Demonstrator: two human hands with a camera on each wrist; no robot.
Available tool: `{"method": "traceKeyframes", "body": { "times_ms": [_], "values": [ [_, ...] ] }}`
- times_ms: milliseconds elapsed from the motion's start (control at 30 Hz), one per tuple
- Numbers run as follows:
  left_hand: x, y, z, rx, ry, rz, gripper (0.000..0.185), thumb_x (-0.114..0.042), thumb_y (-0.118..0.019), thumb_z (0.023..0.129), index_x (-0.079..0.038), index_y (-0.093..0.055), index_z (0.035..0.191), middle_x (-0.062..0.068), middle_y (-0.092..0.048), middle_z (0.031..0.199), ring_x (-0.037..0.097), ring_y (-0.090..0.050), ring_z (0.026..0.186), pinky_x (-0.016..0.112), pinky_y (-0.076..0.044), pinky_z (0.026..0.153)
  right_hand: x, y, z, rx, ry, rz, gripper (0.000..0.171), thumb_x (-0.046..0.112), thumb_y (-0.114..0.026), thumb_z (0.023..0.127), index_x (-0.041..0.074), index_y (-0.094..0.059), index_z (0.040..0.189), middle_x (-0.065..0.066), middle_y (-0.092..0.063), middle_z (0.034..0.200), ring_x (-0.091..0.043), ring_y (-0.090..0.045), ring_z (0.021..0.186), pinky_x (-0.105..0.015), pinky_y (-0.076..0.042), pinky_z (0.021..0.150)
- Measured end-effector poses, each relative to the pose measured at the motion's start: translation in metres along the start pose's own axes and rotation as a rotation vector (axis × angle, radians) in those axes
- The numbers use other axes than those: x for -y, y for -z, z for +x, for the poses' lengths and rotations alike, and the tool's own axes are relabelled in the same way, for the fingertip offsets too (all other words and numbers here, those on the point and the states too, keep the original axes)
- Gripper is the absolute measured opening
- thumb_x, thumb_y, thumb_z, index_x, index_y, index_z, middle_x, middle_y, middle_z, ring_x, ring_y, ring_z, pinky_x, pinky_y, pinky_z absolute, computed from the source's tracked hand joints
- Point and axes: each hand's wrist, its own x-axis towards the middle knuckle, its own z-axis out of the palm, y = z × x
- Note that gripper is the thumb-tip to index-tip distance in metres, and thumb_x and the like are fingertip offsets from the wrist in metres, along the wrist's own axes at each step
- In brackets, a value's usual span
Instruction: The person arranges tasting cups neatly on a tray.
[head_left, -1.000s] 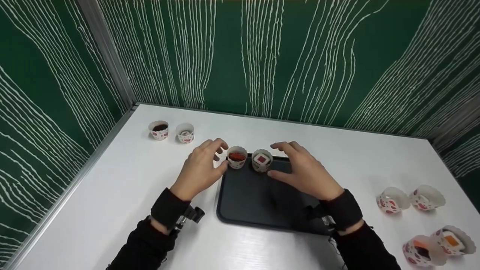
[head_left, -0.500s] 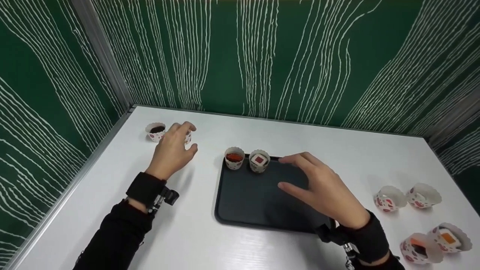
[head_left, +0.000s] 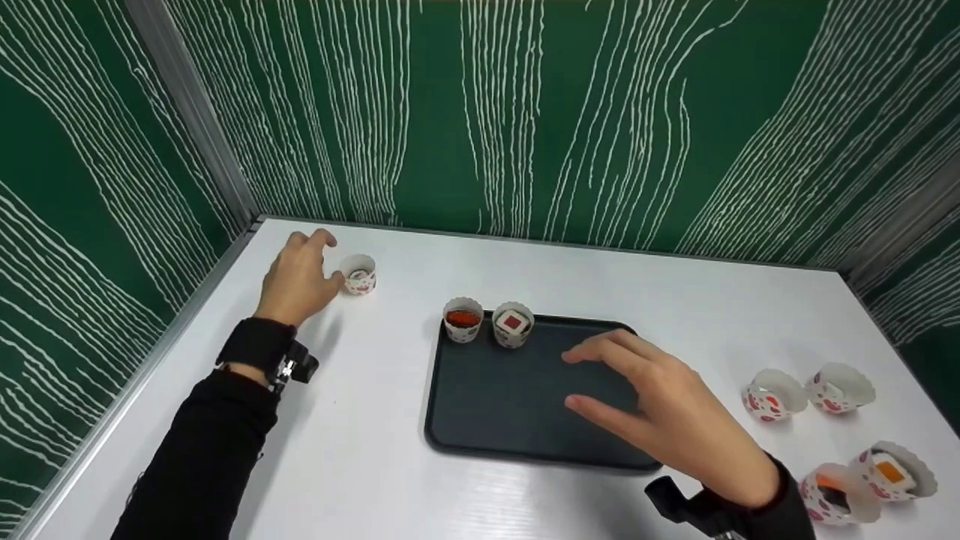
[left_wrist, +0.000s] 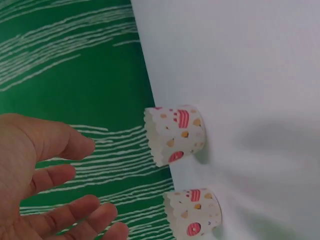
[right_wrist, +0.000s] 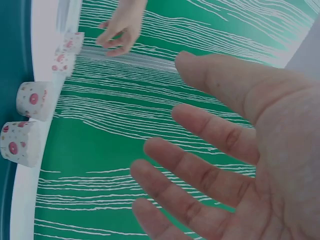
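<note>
My left hand (head_left: 328, 259) reaches over the table's far left corner, fingers spread and empty, right beside a patterned paper cup (head_left: 358, 274). The left wrist view shows that hand (left_wrist: 65, 180) open and apart from two such cups (left_wrist: 175, 135) (left_wrist: 192, 217). A black tray (head_left: 495, 405) lies in the middle, with a red-filled cup (head_left: 463, 319) and a cup holding a white and red piece (head_left: 513, 324) at its far left corner. My right hand (head_left: 577, 379) hovers open above the tray, holding nothing; its palm (right_wrist: 210, 165) fills the right wrist view.
On the right of the white table (head_left: 390, 480) lie two empty paper cups (head_left: 772, 394) (head_left: 840, 386) on their sides. Nearer me, two filled cups (head_left: 832, 495) (head_left: 896, 472). Green patterned walls close the table at the back and left.
My left hand left the red-filled cup on the tray and moved to the far left cups. My right hand drew back from the other tray cup toward me.
</note>
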Motion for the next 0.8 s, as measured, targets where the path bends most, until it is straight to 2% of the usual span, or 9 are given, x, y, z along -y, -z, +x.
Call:
{"method": "traceKeyframes", "body": {
  "times_ms": [100,200,433,567,733,800],
  "values": [
    [0.010,0.002,0.005,-0.008,0.032,0.011,0.047,-0.007,-0.072,0.095,0.003,-0.059,0.139,0.034,-0.059,0.127,0.049,-0.066,0.106,0.063,-0.057,0.084,0.001,0.005,-0.002,0.004,-0.008,0.010,0.039,0.031,-0.086,0.092,0.038,-0.070,0.127,0.024,-0.067,0.127,-0.001,-0.068,0.119,-0.038,-0.060,0.095],
    [0.020,0.002,0.010,-0.028,0.063,0.024,0.048,-0.007,-0.073,0.094,0.004,-0.059,0.138,0.037,-0.057,0.130,0.054,-0.064,0.114,0.067,-0.056,0.088,0.002,0.010,-0.004,0.002,-0.004,0.004,0.037,0.031,-0.086,0.093,0.039,-0.070,0.125,0.025,-0.067,0.126,0.001,-0.067,0.116,-0.034,-0.060,0.093],
    [0.046,-0.010,0.018,-0.032,0.147,0.018,0.058,-0.014,-0.073,0.096,0.006,-0.053,0.146,0.042,-0.050,0.138,0.060,-0.057,0.126,0.071,-0.052,0.101,0.006,0.021,-0.009,-0.027,0.041,0.013,0.042,0.023,-0.088,0.090,0.041,-0.070,0.123,0.026,-0.068,0.122,0.002,-0.069,0.107,-0.007,-0.048,0.091],
    [0.060,-0.015,0.018,-0.005,0.208,0.034,0.065,-0.018,-0.072,0.099,0.005,-0.046,0.154,0.043,-0.046,0.146,0.062,-0.054,0.130,0.070,-0.049,0.107,0.007,0.027,-0.011,-0.042,0.049,0.012,0.045,0.020,-0.090,0.089,0.040,-0.070,0.124,0.026,-0.068,0.120,0.001,-0.069,0.105,-0.005,-0.046,0.091],
    [0.075,-0.026,0.021,0.021,0.239,0.034,0.072,-0.021,-0.069,0.100,0.004,-0.038,0.161,0.044,-0.045,0.149,0.061,-0.053,0.133,0.068,-0.046,0.112,0.007,0.038,-0.018,-0.064,0.010,0.011,0.050,0.018,-0.090,0.088,0.042,-0.070,0.127,0.025,-0.069,0.123,0.001,-0.068,0.112,-0.003,-0.043,0.096],
    [0.080,-0.030,0.022,0.026,0.259,0.024,0.077,-0.025,-0.070,0.101,0.003,-0.035,0.163,0.043,-0.046,0.149,0.059,-0.053,0.134,0.067,-0.047,0.113,0.006,0.042,-0.022,-0.089,-0.001,0.014,0.052,0.014,-0.091,0.087,0.041,-0.071,0.127,0.022,-0.069,0.123,0.002,-0.067,0.112,-0.003,-0.046,0.091]
  ]
}}
